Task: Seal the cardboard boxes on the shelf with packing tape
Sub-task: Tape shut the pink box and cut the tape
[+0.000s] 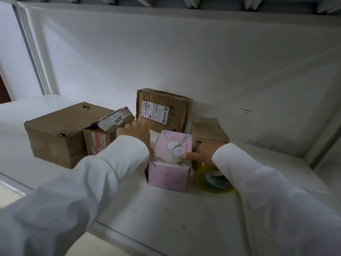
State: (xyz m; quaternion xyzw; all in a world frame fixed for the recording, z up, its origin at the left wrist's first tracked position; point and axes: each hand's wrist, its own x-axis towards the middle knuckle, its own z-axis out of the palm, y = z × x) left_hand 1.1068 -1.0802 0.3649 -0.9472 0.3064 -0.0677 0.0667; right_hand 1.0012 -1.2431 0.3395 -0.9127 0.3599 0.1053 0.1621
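I am reaching both white sleeves into a white metal shelf (166,215), smooth and scuffed with specks. The largest brown cardboard box (55,133) is sitting at the left, dented and torn along one edge. Just beside it a smaller box (103,133) with red print is lifting a taped flap. A labelled box (162,109) is leaning upright against the back wall, and a crumpled brown box (208,130) is standing at the right. In front, the small pink box (169,163), glossy and square, is sitting between my hands. My left hand (136,132) is resting against its left side; how far that grip is open I cannot tell. My right hand (201,152) is pressing a thumb on the lid, the grip loosely curled above the yellowish tape roll (212,179).
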